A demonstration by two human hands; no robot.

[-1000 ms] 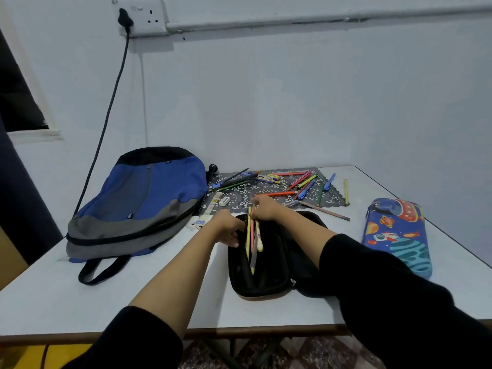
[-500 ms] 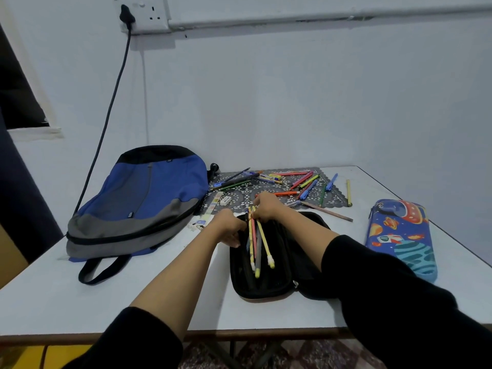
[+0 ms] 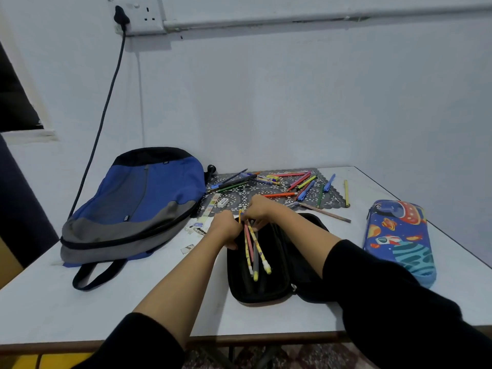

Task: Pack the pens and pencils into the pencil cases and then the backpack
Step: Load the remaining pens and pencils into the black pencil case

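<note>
Toward the middle of the table (image 3: 80, 302), a little back from its front edge, the black pencil case (image 3: 269, 291) lies open, and its left half is taking the pencils (image 3: 257, 247). What has changed, as I read it, is that the bundle has tipped down and fanned out. 1.0 s ago the pencils stood close together and nearly parallel under the right hand. 0.5 s ago 1 yellow pencil had swung out to the right. Now the eraser ends are spread apart and lie lower, over the near part of the tray.

My right hand (image 3: 259, 209) pinches the top ends at the case's far rim, fingers curled round them. My left hand (image 3: 226, 227) sits at the far-left rim with fingers curled; whether it holds the rim or a pencil I cannot tell. Both hands have stayed almost where they were.

I judge the bundle is being laid in but not yet released, so this batch is close to packed. Much remains. Loose pens (image 3: 299, 181) are scattered on the patterned mat (image 3: 247, 193) at the far edge. The space-print pencil case (image 3: 399, 243) lies along the right edge and looks closed. The backpack (image 3: 133, 206) lies flat toward the left edge.
</note>
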